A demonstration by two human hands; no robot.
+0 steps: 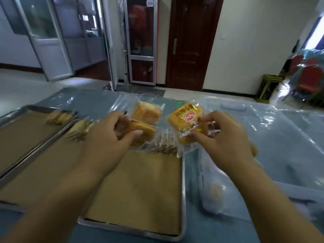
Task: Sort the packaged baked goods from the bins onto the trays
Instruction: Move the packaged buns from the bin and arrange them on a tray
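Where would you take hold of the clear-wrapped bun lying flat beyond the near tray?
Probably by its right edge, coming from above: the clear-wrapped bun lies flat on the table cover, its wrapper margin juts free there, while the left hand and its packet cover its near-left corner. The right hand holds a yellow pack.

Showing a blue-grey tabletop (210, 234) lying under crinkled clear plastic sheeting (289, 130). Carrying a metal tray (183, 190) lined with brown paper near the front edge, and, to its left, a second lined tray (40, 108) sitting at an angle. Bearing a wrapped golden bun (147, 113) on the sheeting just past the near tray. Holding a pale wrapped item (213, 192) just right of that tray, blurring too much for telling whether inside a clear bin.
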